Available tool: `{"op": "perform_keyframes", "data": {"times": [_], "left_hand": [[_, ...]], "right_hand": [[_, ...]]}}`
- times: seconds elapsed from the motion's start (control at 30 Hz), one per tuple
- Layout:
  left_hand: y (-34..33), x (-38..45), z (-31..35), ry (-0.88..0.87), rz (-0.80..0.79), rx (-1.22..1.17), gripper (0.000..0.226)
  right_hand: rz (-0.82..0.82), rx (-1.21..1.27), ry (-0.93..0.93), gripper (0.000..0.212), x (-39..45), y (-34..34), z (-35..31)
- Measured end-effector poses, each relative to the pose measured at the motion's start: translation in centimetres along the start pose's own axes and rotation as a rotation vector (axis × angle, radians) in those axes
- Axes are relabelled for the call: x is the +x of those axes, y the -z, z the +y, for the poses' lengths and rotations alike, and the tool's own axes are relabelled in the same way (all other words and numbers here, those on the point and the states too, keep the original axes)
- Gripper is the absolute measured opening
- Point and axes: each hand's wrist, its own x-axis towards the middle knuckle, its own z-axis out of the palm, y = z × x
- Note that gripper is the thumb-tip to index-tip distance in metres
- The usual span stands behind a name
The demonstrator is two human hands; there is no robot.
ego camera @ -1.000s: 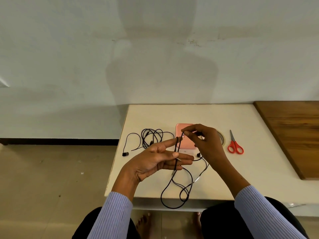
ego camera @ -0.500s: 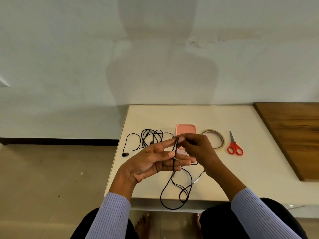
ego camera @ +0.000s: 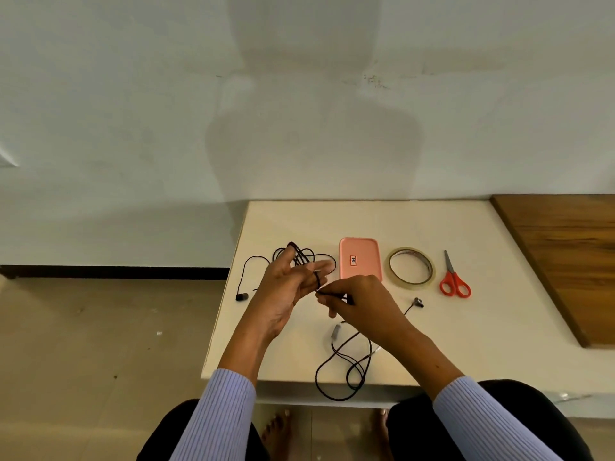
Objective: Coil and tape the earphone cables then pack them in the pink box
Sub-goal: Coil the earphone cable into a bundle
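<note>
Two hands on earphone cable (ego camera: 342,364) above table (ego camera: 482,327): left hand (ego camera: 286,287) fingers extended, wrapped; right hand (ego camera: 352,304) pinches strand. We judge coiling underway; next, wind trailing slack. Pink box (ego camera: 360,262) unopened.

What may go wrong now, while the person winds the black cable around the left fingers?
1. A loop of the thin black earphone cable hangs past the white table edge; it may snag or tangle.
2. The left hand works directly over the second black earphone cable, so the two may get mixed.
3. The right hand only pinches the cable; the turns may slip off.
</note>
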Motion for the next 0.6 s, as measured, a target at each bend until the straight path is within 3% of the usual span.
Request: {"op": "perform_keyframes", "data": {"times": [0.1, 0.3, 0.6], "left_hand": [[0.4, -0.1, -0.1, 0.053, -0.036, 0.275, 0.077], [1.1, -0.8, 0.3, 0.144, -0.152, 0.417, 0.070], [1.5, -1.8, 1.3, 0.240, -0.483, 0.254, 0.060]], "right_hand": [[0.086, -0.132, 0.045, 0.014, 0.1, 1.2, 0.6], [0.128, -0.163, 0.285, 0.016, 0.4, 2.0, 1.4], [0.267, 0.198, 0.232, 0.021, 0.5, 2.5, 1.6]]}}
